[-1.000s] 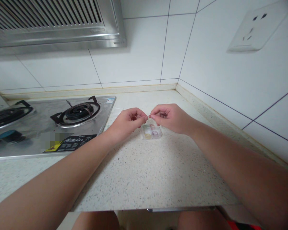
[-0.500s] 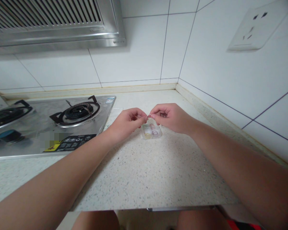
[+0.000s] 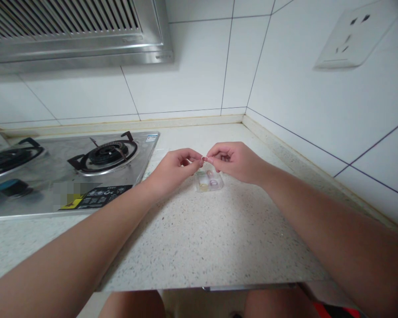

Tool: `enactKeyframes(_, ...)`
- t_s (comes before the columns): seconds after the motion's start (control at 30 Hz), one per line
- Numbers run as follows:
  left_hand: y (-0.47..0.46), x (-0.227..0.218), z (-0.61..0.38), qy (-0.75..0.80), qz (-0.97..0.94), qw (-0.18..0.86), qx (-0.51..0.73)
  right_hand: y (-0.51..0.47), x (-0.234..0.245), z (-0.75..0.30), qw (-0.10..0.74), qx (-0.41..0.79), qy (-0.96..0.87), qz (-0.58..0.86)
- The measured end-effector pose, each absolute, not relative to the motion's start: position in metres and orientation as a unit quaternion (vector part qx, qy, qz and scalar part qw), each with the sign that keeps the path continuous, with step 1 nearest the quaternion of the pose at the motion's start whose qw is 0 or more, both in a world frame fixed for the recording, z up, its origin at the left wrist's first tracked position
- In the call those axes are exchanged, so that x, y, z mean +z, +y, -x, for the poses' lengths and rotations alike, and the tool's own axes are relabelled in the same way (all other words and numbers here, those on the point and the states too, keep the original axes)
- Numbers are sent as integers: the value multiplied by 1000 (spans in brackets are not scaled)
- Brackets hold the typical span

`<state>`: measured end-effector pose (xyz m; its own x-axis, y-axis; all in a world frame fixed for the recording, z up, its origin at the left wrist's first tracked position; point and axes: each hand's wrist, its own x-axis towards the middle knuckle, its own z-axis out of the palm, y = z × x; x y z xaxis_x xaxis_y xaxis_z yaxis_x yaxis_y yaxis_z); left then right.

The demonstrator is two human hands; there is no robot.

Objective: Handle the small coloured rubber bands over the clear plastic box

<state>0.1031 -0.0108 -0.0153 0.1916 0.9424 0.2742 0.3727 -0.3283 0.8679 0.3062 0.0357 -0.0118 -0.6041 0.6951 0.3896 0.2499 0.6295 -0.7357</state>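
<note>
Between the fingertips of both hands is a small pinkish ring-shaped band (image 3: 204, 158), too small to make out exactly. My left hand (image 3: 175, 170) pinches its left side with thumb and forefinger. From the other side, the thumb and forefinger of my right hand (image 3: 235, 162) grip it too. Just below the fingertips, a clear plastic compartment box (image 3: 215, 189) rests on the counter. Small coloured rings lie in its sections, among them a yellowish one (image 3: 203, 187) and a purplish one (image 3: 214, 183). My fingers partly hide the box's far side.
A speckled stone counter (image 3: 199, 238) runs up to white tiled walls. To the left is a gas stove (image 3: 111, 152) with black burners and knobs, under a metal range hood (image 3: 76, 39). A wall socket (image 3: 351, 39) is at upper right.
The band between my fingertips now shows as a more open loop, and my fingertips are slightly farther apart. The box and both arms are nearly where they were.
</note>
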Motion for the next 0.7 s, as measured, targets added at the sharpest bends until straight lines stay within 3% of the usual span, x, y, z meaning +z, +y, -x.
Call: enactKeyframes(0.7, -10, -16, -101, 467, -701, 327, 428, 35, -10, -305, 350, 346, -824, 281)
